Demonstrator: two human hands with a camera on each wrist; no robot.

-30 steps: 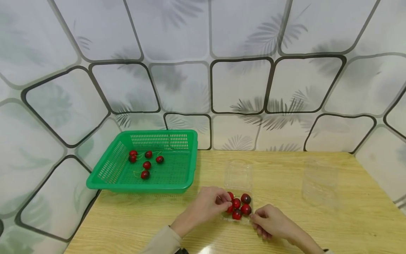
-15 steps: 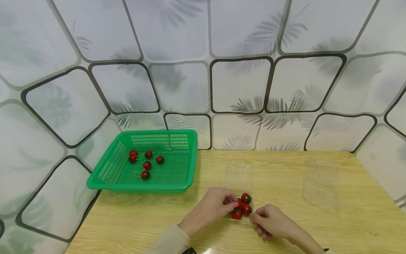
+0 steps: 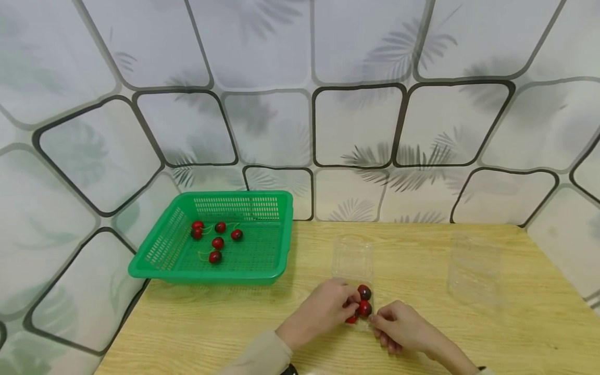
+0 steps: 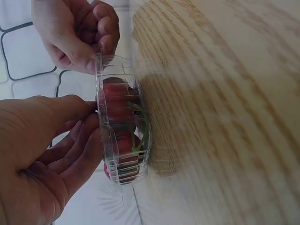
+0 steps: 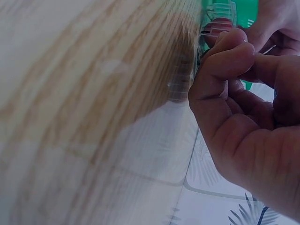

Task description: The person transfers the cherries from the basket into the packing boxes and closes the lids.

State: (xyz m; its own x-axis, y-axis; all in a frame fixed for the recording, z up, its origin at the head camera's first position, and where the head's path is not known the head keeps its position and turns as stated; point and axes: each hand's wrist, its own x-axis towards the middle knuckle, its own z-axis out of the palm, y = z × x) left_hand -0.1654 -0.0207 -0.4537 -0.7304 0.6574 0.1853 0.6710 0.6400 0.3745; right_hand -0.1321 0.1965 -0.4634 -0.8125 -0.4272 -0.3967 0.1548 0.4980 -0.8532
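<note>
Clamshell box [image 3: 360, 312] of cherries [image 3: 364, 308] is flanked: left hand [image 3: 323, 310] at 9 o'clock pressing with fingers, right hand [image 3: 398, 328] at 3 o'clock pinching its edge; long axis runs 12-to-6 on tabletop [image 3: 469, 333].

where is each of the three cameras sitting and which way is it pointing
Head: worn on the head, looking forward and down at the wooden table, green basket and clear box of cherries; both hands and a sleeve show.
Left wrist: low beside the left hand, looking along the table at the clear box edge-on, with the right hand beyond.
Right wrist: low behind the right hand, facing the box and basket.
All three share the clear box of cherries.
</note>
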